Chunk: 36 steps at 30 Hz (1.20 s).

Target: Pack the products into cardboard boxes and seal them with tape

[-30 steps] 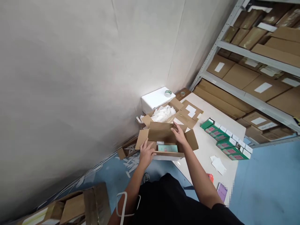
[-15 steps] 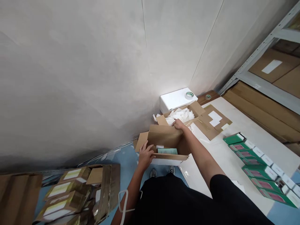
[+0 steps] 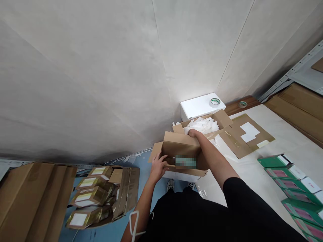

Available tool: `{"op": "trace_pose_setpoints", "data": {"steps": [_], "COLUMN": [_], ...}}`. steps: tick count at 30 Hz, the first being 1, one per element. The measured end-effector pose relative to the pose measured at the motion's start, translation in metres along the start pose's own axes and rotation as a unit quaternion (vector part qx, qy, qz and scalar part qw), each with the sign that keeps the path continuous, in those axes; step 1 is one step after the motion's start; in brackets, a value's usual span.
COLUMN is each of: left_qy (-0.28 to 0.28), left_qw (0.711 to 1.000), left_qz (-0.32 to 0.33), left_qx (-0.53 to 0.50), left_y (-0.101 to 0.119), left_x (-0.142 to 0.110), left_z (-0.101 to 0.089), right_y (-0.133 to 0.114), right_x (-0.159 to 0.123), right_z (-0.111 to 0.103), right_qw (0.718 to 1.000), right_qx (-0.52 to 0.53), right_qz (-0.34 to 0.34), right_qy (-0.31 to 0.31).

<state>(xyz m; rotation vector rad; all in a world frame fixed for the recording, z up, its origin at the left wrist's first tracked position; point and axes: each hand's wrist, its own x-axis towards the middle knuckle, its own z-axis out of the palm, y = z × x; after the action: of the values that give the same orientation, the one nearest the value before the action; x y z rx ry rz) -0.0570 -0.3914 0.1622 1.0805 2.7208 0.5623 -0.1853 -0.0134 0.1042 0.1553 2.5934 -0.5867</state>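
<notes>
An open cardboard box [image 3: 181, 138] stands in front of me, and a green pack [image 3: 185, 162], blurred in the picture, lies inside it. My left hand [image 3: 158, 167] grips the box at its near left corner, fingers bent over the edge. Beyond it, my right hand [image 3: 193, 132] reaches over the box into crumpled white packing material [image 3: 203, 125] that fills a second carton [image 3: 222, 119]. The fingers of that hand are hidden among the white pieces, so I cannot see whether they are closed.
A roll of tape [image 3: 215, 101] rests on a white box [image 3: 196, 107] by the wall; another tape roll [image 3: 242, 104] lies nearby. Flattened cardboard [image 3: 238, 148] and several green packs [image 3: 295, 193] are on the white table [image 3: 280, 121]. Taped parcels [image 3: 88, 196] fill a floor carton [image 3: 131, 188] at left.
My right hand has pushed deeper into the white packing material, its fingers now out of sight. My left hand stays at the box corner. The camera view has shifted slightly.
</notes>
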Motion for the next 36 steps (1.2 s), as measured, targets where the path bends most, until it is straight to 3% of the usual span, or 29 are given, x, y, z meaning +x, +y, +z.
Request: {"op": "trace_pose_setpoints", "data": {"steps": [3,7,11,16,21,24,28,32,36], "left_qy": [-0.003,0.013,0.034,0.052,0.063,0.070,0.069,0.058,0.036], "left_qw": [1.000,1.000,0.999,0.998,0.996,0.994,0.992,0.988,0.984], "left_qz": [-0.008,-0.011,-0.008,0.006,0.038,0.055,0.082,0.118,0.149], "left_qx": [-0.005,-0.016,-0.022,-0.033,-0.051,-0.056,-0.062,-0.076,-0.094], "left_y": [0.000,-0.005,-0.011,-0.018,-0.024,-0.026,-0.025,-0.020,-0.015], "left_x": [-0.001,-0.003,-0.002,0.004,0.006,0.007,0.011,0.014,0.016], "left_z": [0.000,0.006,0.010,0.004,-0.001,-0.001,-0.001,0.001,0.007], "right_y": [0.001,0.000,-0.006,-0.021,-0.049,-0.075,-0.109,-0.126,-0.126], "right_x": [-0.007,-0.025,-0.051,-0.087,-0.144,-0.185,-0.226,-0.248,-0.269], "right_z": [-0.003,-0.015,-0.028,-0.045,-0.047,-0.027,0.034,0.103,0.138], "right_qw": [1.000,0.999,0.990,0.958,0.923,0.904,0.899,0.925,0.922], "right_qx": [0.008,0.022,0.055,0.133,0.166,0.167,0.145,0.138,0.162], "right_qz": [-0.002,-0.016,-0.030,-0.065,-0.104,-0.126,-0.131,-0.067,-0.007], "right_qy": [-0.007,0.039,0.124,0.244,0.332,0.374,0.392,0.347,0.352]}}
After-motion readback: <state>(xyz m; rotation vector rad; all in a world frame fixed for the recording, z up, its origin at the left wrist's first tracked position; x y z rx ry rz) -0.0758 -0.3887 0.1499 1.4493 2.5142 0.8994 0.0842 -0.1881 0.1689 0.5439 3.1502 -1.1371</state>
